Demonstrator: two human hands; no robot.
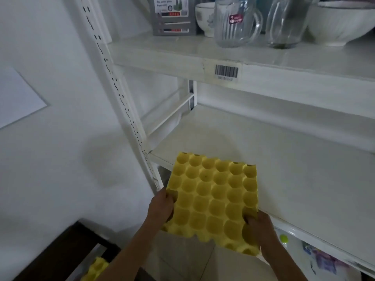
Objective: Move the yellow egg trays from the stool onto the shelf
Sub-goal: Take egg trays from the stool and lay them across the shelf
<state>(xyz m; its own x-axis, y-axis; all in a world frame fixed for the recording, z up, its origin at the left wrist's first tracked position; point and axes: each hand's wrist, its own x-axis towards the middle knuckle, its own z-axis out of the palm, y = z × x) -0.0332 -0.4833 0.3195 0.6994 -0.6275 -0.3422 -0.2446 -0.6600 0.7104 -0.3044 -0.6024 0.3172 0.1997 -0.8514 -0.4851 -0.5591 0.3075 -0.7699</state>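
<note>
A yellow egg tray (213, 197) is held level in both hands, its far edge over the front lip of the white middle shelf (284, 169). My left hand (161, 207) grips its left edge and my right hand (257, 230) grips its near right corner. At the bottom left, part of another yellow egg tray (96, 268) shows on the dark stool (60, 252), partly hidden by my left forearm.
The upper shelf (253, 55) carries a glass mug (233, 23), a clear glass (286, 21), white bowls (341, 23) and a grey box (172, 16). A white perforated upright (125, 110) stands left of the shelves. Packaged items (316, 258) lie below the middle shelf.
</note>
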